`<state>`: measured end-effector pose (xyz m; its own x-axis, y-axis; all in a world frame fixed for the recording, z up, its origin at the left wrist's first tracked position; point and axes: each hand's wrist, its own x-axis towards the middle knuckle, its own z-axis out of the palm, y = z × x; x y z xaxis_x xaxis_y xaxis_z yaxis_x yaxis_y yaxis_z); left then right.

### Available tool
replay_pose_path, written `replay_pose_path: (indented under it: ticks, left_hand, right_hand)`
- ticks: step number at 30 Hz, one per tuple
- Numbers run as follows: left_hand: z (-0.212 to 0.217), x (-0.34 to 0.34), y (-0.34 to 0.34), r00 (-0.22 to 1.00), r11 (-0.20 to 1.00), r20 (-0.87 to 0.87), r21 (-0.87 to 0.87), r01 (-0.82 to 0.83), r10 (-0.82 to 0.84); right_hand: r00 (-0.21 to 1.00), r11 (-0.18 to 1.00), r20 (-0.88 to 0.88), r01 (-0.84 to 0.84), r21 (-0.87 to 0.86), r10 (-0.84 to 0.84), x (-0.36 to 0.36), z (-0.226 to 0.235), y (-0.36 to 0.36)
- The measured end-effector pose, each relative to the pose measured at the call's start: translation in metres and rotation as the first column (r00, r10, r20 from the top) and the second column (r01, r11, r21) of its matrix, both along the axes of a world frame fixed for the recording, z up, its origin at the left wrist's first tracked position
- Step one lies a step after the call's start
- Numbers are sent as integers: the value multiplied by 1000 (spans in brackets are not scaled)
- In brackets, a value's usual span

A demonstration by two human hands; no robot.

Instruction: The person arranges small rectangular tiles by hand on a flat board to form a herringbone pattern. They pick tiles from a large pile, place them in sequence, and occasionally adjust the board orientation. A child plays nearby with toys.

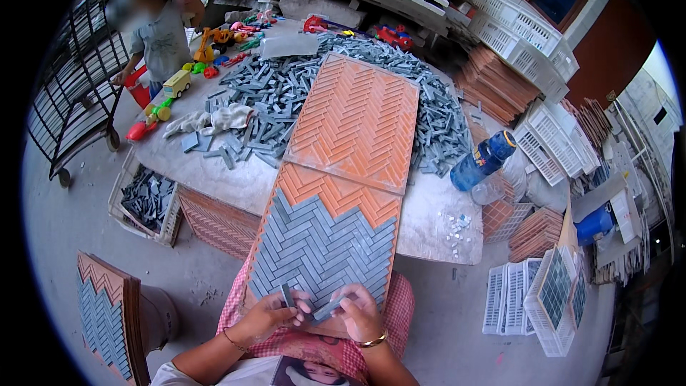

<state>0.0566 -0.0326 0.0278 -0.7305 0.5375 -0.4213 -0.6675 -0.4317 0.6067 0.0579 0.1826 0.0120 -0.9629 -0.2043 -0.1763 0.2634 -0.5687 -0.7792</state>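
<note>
Between finger and thumb of my left hand (266,318) a narrow grey tile strip (287,295) stands nearly upright. My right hand (362,316) pinches another grey tile strip (326,309), held slanting; whether more than one piece is there I cannot tell. Both hands are over the near end of an orange herringbone mould (307,184), which leans from the table toward my lap. Grey tile strips (321,246) fill its near part in a zigzag, while its far grooves show orange. Against its far end lies a second orange mould (354,118), its grooves bare.
Loose grey strips (275,86) are heaped behind and beside the moulds on the table (221,189). A white glove (214,120) lies left, a blue bottle (482,161) right. Filled moulds (103,314) stand lower left, white crates (511,297) lower right. A child (161,36) stands far left by toys.
</note>
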Motion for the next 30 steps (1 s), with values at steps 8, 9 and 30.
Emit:
replay_pose_path:
  ticks: [8, 9, 30]
  left_hand:
    - [-1, 8, 9, 998, 998, 16, 8, 68, -68]
    - [-4, 9, 10, 997, 998, 42, 8, 63, -64]
    - [-9, 13, 9, 991, 991, -33, 23, -132, 133]
  right_hand:
    - [998, 947, -10, 63, 315, -63, -1, 8, -12]
    - [998, 928, -18, 59, 369, -56, -1, 10, -14]
    - [975, 944, -201, -24, 330, 95, 8, 15, 2]
